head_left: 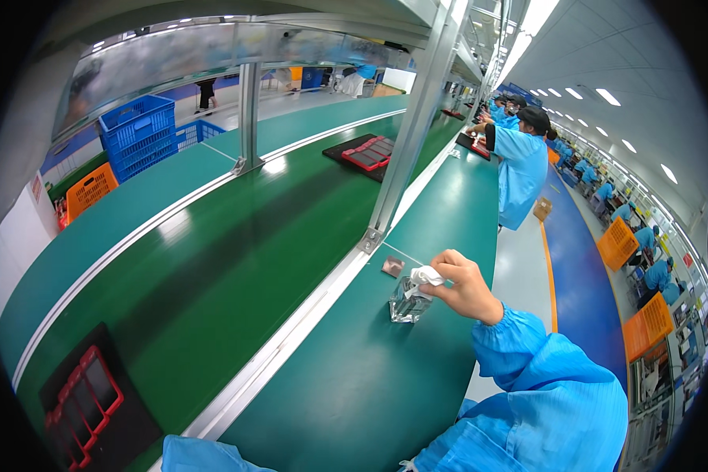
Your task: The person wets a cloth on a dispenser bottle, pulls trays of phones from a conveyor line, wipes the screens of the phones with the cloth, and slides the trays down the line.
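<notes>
My right hand (468, 291) reaches in from the right, thumb and fingers closed on a crumpled white wipe (426, 276). The wipe is at the top of a small clear glass container (406, 308) that stands on the green bench top (322, 393). Whether the wipe goes into the container's mouth or only touches it, I cannot tell. Just beyond the glass lies a small, flat, shiny square piece (393, 266). Of my left arm only a blue sleeve (208, 456) shows at the lower edge; the left hand is out of the picture.
A green conveyor belt (212, 259) runs along the left, carrying red-framed parts (86, 405) on a black mat and another red-framed set (368, 153) farther off. A metal post (413, 126) rises beside the bench. Farther along, a person in blue (519, 165) works at the same bench.
</notes>
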Tool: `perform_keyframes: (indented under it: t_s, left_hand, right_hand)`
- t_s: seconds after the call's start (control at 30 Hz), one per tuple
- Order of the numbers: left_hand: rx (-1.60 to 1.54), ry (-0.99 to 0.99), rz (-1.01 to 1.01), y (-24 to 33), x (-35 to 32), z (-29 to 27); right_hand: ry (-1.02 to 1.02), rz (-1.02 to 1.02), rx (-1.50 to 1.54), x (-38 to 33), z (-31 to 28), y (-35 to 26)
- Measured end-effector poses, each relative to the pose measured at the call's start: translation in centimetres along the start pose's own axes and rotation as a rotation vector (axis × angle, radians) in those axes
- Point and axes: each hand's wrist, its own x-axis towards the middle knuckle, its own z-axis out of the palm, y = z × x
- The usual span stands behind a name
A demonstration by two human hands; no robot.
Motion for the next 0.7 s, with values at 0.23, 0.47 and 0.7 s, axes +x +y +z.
perform_keyframes:
  t_s: [0.23,0.47,0.7]
  left_hand:
    - [0.006,-0.078,0.009,0.2,0.7,-1.2]
    - [0.007,-0.138,-0.011,0.9,0.3,-1.9]
    - [-0.002,-0.175,-0.038,1.6,-0.4,-2.3]
  right_hand:
    - [-0.006,0.026,-0.01,-0.2,-0.2,-0.8]
    - [-0.034,0.089,0.039,0.1,-0.2,-0.8]
    - [0.007,0.074,0.004,-0.1,-0.3,-0.7]
